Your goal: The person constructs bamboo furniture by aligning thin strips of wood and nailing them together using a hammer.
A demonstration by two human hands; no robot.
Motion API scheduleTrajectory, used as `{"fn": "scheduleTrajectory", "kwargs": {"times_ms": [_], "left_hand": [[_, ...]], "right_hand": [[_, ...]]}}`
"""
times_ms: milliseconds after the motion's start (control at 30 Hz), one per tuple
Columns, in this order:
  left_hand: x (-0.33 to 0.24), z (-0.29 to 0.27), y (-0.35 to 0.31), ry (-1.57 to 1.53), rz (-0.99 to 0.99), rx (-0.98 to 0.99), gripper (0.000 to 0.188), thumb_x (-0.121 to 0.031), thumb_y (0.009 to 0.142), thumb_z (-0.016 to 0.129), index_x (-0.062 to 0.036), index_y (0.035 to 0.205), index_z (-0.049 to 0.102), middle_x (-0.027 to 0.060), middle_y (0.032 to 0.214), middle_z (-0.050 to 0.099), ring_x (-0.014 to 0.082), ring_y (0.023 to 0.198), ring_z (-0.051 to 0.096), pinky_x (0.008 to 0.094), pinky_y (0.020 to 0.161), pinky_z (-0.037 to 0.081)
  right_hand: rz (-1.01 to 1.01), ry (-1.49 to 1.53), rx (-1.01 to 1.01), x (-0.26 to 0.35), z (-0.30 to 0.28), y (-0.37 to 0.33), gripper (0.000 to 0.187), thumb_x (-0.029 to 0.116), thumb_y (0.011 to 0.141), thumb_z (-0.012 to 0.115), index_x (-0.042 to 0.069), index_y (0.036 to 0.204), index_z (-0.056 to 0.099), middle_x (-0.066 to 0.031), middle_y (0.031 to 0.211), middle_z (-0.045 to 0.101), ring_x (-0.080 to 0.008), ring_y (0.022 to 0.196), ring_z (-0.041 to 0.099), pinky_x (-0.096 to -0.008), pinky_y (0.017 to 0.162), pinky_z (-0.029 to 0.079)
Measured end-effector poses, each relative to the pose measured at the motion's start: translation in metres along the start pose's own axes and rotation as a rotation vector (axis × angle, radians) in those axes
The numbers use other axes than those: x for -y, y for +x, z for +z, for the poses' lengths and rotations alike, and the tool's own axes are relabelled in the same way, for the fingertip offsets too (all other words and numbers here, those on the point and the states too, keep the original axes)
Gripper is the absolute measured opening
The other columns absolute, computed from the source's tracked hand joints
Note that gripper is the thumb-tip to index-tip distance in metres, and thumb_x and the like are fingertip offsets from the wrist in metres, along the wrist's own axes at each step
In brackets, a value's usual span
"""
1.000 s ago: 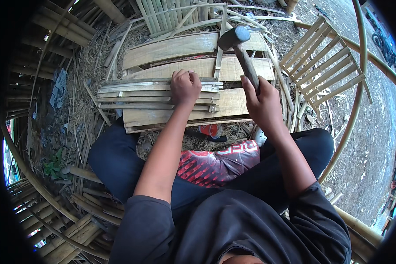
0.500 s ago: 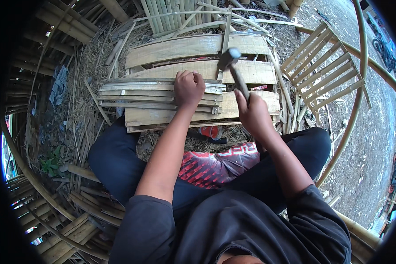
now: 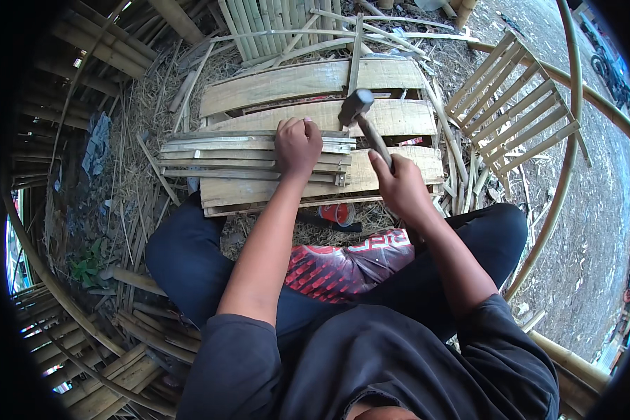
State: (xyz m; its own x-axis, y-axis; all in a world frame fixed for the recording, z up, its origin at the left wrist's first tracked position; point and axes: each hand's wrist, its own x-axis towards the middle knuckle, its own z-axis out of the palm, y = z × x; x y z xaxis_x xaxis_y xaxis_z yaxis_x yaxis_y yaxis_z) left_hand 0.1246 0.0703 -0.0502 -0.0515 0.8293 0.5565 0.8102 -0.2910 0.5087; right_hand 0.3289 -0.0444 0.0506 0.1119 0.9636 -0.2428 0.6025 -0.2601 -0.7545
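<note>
My right hand [image 3: 404,185] is wrapped round the wooden handle of a hammer [image 3: 357,105]. The hammer's dark metal head is at the right ends of several narrow bamboo slats [image 3: 224,155], close to an upright strip [image 3: 355,59]; whether it touches them I cannot tell. My left hand [image 3: 299,145], its fingers curled, grips the slats near their right end. These slats lie side by side across a low table of wide wooden boards [image 3: 392,164]. What is under my left fingers is hidden.
A slatted bamboo frame [image 3: 518,105] leans at the right beside a long curved pole [image 3: 563,175]. A red cup [image 3: 337,213] lies under the table's near edge, by a patterned cloth [image 3: 350,262] between my legs. Bamboo scraps and straw cover the ground at the left.
The hammer head has come down and a little left, toward the slat ends. My right hand has shifted slightly with it, while my left hand keeps its hold on the slats.
</note>
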Motion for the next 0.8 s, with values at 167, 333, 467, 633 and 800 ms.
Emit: {"fn": "scheduleTrajectory", "kwargs": {"times_ms": [167,333,467,633,800], "left_hand": [[0.000,-0.003,0.000,-0.029,-0.033,-0.025,0.035,-0.013,0.093,0.058,-0.0014,0.060,0.058,0.0167,0.069,0.061,0.0387,0.074,0.059,0.0499,0.072,0.049],[-0.005,0.004,-0.002,-0.052,-0.013,-0.029,0.035,-0.013,0.094,0.057,-0.0020,0.061,0.058,0.0164,0.069,0.061,0.0381,0.074,0.060,0.0493,0.073,0.050],[0.000,-0.001,-0.004,-0.013,-0.072,-0.050,0.035,-0.014,0.094,0.056,-0.0024,0.060,0.058,0.0161,0.068,0.061,0.0377,0.074,0.060,0.0492,0.073,0.050],[0.002,-0.001,-0.003,-0.011,-0.052,-0.037,0.035,-0.013,0.094,0.056,-0.0027,0.060,0.058,0.0160,0.067,0.061,0.0374,0.074,0.060,0.0492,0.073,0.050],[0.000,0.003,0.000,-0.024,0.009,-0.046,0.035,-0.014,0.094,0.056,-0.0029,0.060,0.057,0.0161,0.067,0.061,0.0375,0.075,0.060,0.0493,0.073,0.050]], "right_hand": [[-0.127,0.209,-0.211,0.019,-0.022,-0.001,0.052,0.039,0.107,0.059,-0.007,0.082,0.059,-0.0206,0.059,0.057,-0.0283,0.049,0.054,-0.0453,0.053,0.043],[0.105,-0.123,0.025,-0.016,0.003,0.002,0.059,0.044,0.106,0.058,-0.012,0.091,0.066,-0.0340,0.073,0.065,-0.0512,0.076,0.068,-0.0551,0.070,0.051],[-0.039,0.136,-0.131,0.004,-0.018,-0.002,0.052,0.040,0.107,0.058,-0.006,0.084,0.063,-0.0192,0.061,0.059,-0.0288,0.056,0.060,-0.0465,0.057,0.046],[-0.098,0.155,-0.222,0.009,-0.015,-0.007,0.050,0.038,0.107,0.059,-0.007,0.087,0.063,-0.0213,0.062,0.060,-0.0351,0.056,0.062,-0.0470,0.056,0.046],[-0.006,0.037,-0.075,-0.015,0.012,-0.003,0.055,0.041,0.105,0.061,-0.010,0.085,0.063,-0.0303,0.071,0.064,-0.0474,0.064,0.064,-0.0527,0.064,0.049]]}}
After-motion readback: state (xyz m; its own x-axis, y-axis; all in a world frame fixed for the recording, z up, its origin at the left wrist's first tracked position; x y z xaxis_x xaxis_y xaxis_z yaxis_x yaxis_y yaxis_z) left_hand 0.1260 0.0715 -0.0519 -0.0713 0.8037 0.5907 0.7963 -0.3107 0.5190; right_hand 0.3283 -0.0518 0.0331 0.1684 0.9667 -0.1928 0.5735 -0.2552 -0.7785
